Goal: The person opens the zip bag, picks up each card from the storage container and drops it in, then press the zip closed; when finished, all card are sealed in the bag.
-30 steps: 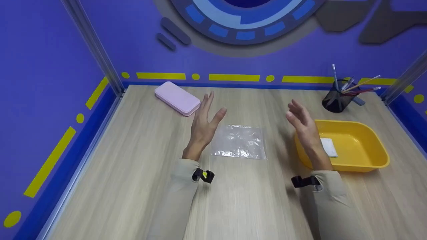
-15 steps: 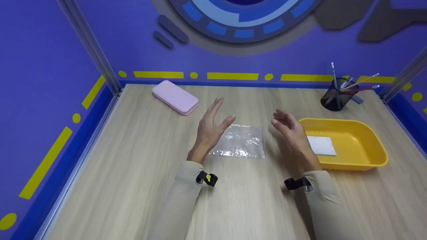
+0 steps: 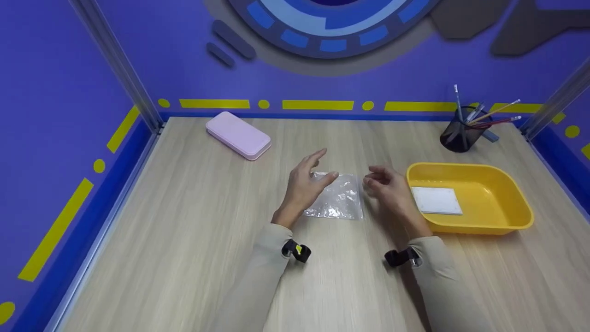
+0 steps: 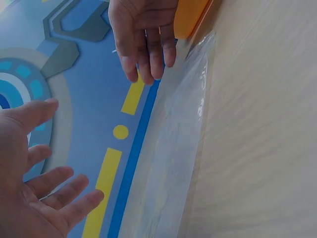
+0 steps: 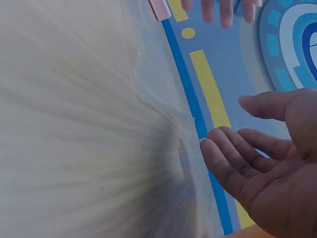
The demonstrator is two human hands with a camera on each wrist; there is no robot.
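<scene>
A clear plastic bag (image 3: 339, 203) lies flat on the wooden table in the head view. Over its left edge hovers my left hand (image 3: 304, 184), fingers spread and loosely bent, holding nothing. My right hand (image 3: 389, 191) is just beyond the bag's right edge, its fingers relaxed and bent inward, also without anything in it. Both palms face each other with the bag between and below them. In the left wrist view the bag (image 4: 173, 139) stretches along the table, apart from the fingers of both hands.
A yellow tray (image 3: 488, 221) with white cards (image 3: 437, 200) inside stands right of my right hand. Behind it is a black mesh pen holder (image 3: 456, 138) with several pencils. A pink case (image 3: 238, 134) lies at the back left, near the blue wall.
Both hands have moved inward and lower over the bag, closer to each other. The white cards in the tray have come into fuller view as the right hand shifted left.
</scene>
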